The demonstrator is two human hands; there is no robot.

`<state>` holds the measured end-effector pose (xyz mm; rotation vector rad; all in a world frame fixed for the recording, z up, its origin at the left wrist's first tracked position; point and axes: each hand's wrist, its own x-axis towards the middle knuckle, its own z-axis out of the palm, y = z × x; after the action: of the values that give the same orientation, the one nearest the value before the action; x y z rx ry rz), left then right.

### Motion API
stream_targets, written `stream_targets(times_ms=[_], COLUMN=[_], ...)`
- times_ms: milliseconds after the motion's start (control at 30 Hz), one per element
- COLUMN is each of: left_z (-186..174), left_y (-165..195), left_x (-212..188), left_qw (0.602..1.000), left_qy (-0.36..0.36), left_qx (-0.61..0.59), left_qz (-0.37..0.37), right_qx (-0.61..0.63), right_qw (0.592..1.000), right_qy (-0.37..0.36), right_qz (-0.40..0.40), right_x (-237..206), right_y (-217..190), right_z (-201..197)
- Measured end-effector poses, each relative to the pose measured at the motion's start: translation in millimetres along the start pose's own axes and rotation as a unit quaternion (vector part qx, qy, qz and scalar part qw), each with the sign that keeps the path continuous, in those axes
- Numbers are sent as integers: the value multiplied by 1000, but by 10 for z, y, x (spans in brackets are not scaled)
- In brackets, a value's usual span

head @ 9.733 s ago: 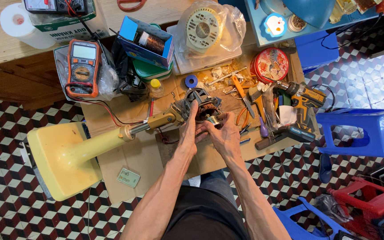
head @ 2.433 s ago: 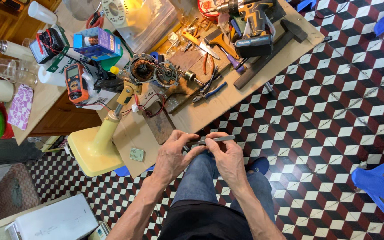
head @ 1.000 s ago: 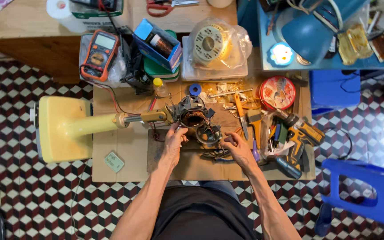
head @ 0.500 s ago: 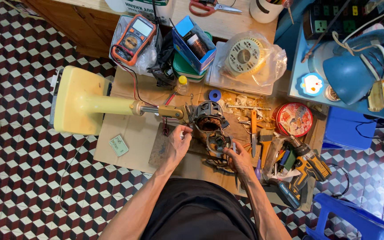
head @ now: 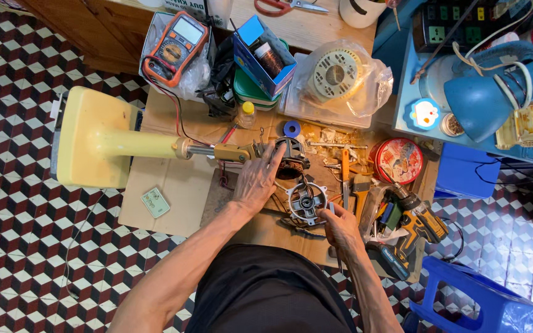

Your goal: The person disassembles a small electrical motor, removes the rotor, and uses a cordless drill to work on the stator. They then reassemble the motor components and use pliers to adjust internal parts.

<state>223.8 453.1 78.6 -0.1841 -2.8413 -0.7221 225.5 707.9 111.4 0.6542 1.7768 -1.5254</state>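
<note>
My left hand (head: 256,180) lies flat on the cardboard-covered low table (head: 174,185), its fingertips touching the dark fan motor (head: 292,155). The motor sits at the end of the yellow fan stand (head: 97,143), which lies on its side. A round silver motor end cover (head: 305,202) lies just in front of the motor. My right hand (head: 342,226) is curled beside that cover, closed around what looks like a small thin tool; most of the tool is hidden by the fingers.
An orange multimeter (head: 177,43), a blue box (head: 263,57) and a bagged cream fan part (head: 338,74) stand at the back. At right are a red round tin (head: 399,160), a cordless drill (head: 417,227), loose hand tools and a blue stool (head: 479,303).
My left hand has slid up from the cardboard onto the motor. My right hand stays beside the silver cover. The view has shifted slightly.
</note>
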Motion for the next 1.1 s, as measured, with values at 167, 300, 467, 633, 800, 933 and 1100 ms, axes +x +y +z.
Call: stream_targets(times_ms=[167, 300, 467, 633, 800, 933, 1100], left_z=[142, 199, 186, 92, -43, -159, -200], left_y=[-111, -102, -125, -165, -253, -343, -478], left_x=[12, 7, 61, 142, 263, 366, 567], left_qw=[998, 998, 997, 994, 989, 979, 968], left_qy=[49, 46, 53, 44, -45, -85, -197], left_qx=[18, -16, -39, -90, -133, -180, -151], left_qz=[42, 36, 41, 54, 41, 48, 27], right_qx=[-8, -24, -28, -35, -58, -54, -52], right_qw=[1000, 999, 999, 999, 998, 999, 999], right_qy=[14, 15, 5, 8, 21, 8, -8], right_qz=[15, 23, 19, 14, 14, 3, 12], right_x=[-84, -118, -150, -225, -295, -366, -421], right_y=[-73, -91, -128, -211, -318, -390, -543], right_z=[11, 25, 33, 83, 155, 164, 200])
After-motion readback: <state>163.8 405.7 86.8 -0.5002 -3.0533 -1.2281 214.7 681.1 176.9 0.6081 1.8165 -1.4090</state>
